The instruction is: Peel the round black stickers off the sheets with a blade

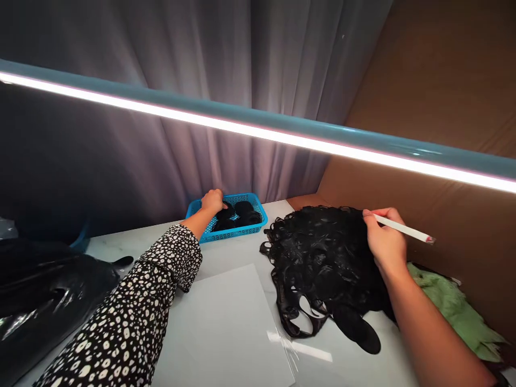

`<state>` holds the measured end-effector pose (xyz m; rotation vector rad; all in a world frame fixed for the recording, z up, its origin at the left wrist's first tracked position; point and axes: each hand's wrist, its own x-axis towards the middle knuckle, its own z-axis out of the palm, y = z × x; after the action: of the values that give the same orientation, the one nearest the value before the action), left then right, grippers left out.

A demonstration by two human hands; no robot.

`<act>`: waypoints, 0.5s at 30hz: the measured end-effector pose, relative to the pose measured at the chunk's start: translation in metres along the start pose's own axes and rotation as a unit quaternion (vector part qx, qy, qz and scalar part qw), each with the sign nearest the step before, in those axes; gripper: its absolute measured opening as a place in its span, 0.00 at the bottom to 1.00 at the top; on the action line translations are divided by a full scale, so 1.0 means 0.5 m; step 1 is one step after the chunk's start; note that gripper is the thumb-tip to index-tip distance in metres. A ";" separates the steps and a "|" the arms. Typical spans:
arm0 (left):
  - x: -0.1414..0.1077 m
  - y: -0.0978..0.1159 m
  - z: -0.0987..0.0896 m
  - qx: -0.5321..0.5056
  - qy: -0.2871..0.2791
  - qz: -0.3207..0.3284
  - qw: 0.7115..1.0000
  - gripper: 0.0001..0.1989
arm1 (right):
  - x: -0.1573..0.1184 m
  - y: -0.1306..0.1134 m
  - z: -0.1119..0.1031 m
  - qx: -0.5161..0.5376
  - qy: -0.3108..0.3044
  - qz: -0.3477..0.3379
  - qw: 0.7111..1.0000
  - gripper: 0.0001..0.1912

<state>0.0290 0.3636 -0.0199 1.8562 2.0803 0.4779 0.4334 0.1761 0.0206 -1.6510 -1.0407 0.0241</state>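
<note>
The left hand (pixel 213 201), its grip unclear, reaches among black pieces (pixel 248 217) in a blue basket (pixel 233 233), while the right hand (pixel 387 242) pinches a white pen (pixel 405 230) — angled outward, perhaps freeing fingertips — beside the black pile (pixel 318 258).

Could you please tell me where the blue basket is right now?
In the head view, the blue basket sits left of the black pile, before the curtain, with the left hand reaching into it.
</note>
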 end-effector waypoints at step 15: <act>-0.193 -0.057 -0.162 0.043 0.049 0.078 0.995 0.11 | -0.081 -0.056 0.018 -0.053 -0.151 -0.107 0.981 0.14</act>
<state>-0.0215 0.2614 0.0408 2.0954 2.0573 0.5339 0.3874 0.1570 0.0199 -1.6552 -1.4699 0.0792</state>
